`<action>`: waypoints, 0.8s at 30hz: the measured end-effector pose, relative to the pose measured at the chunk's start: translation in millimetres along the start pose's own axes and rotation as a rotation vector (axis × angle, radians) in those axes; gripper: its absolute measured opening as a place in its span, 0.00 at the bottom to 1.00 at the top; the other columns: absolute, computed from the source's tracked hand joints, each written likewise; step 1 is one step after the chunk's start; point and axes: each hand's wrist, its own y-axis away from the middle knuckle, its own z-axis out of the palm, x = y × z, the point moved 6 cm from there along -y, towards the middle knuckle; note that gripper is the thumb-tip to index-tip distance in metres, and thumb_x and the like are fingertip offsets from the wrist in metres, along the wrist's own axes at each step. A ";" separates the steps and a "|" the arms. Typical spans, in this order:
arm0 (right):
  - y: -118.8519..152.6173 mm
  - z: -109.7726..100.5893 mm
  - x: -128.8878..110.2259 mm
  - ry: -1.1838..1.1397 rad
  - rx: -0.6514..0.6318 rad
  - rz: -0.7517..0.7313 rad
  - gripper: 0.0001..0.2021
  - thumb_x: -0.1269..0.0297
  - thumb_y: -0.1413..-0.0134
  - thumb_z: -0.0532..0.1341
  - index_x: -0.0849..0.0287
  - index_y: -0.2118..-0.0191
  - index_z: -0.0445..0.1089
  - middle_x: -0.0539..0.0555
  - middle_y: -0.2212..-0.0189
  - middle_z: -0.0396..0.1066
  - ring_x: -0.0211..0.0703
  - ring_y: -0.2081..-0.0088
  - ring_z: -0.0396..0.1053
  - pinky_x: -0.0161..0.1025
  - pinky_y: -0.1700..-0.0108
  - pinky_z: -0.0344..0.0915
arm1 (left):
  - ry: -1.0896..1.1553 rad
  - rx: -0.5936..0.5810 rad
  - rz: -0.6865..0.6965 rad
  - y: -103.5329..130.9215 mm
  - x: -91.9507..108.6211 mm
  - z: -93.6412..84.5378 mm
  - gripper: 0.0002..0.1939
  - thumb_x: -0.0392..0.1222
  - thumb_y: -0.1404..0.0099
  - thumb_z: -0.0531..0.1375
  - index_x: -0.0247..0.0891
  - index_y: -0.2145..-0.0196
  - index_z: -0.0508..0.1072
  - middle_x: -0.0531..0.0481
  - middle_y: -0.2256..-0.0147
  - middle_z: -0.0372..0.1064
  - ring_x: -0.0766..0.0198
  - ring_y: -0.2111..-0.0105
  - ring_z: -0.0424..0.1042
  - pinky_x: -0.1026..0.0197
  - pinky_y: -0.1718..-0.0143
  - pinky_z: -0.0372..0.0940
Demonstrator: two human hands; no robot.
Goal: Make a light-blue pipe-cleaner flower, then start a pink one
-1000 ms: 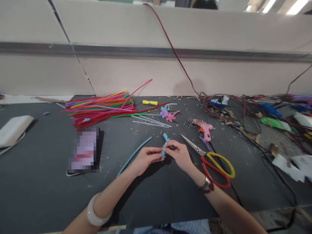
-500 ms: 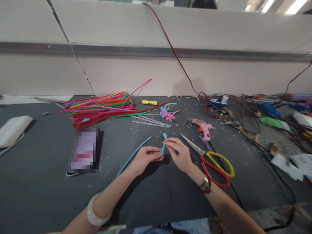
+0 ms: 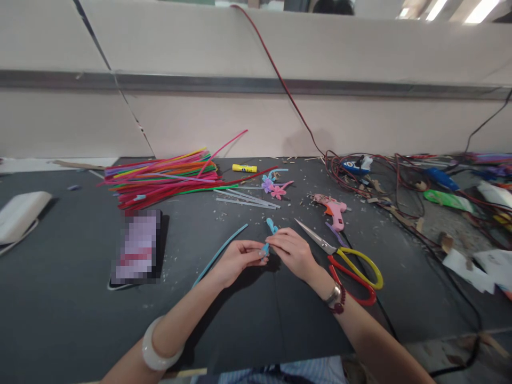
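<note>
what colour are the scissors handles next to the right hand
One handle loop is yellow, the other red, on the scissors lying beside the right hand; seen in the head view.

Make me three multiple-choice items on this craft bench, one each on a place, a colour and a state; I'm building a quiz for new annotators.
1. Where do the scissors lie?
A. Just right of the right hand
B. On the pile of pipe cleaners
C. On the white pad at far left

2. What colour is the glue gun?
A. Green
B. Pink
C. Black

3. How is the light blue pipe cleaner piece held?
A. Lying loose, untouched
B. In the left hand alone
C. Pinched between both hands

Answers: 1 A, the blades point toward the right hand from its right side. 2 B, its body is pink with an orange trigger. 3 C, fingertips of both hands meet on it.
</note>
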 end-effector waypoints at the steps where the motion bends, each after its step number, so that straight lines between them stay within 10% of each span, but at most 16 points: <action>1: 0.2 0.4 0.4 -0.007 0.003 0.010 0.11 0.73 0.48 0.55 0.56 0.59 0.69 0.53 0.66 0.72 0.42 0.62 0.64 0.42 0.59 0.65 | 0.004 0.002 0.000 -0.1 -0.2 -0.3 0.11 0.36 0.52 0.64 0.29 0.69 0.74 0.47 0.74 0.71 0.67 0.74 0.70 0.63 0.67 0.65; 24: 0.9 2.1 0.4 -0.072 0.102 0.219 0.09 0.72 0.48 0.55 0.55 0.64 0.71 0.53 0.71 0.71 0.40 0.67 0.66 0.39 0.63 0.65 | -0.054 0.101 0.055 -3.2 4.4 -6.7 0.11 0.40 0.51 0.64 0.32 0.69 0.74 0.49 0.75 0.70 0.70 0.75 0.67 0.66 0.67 0.63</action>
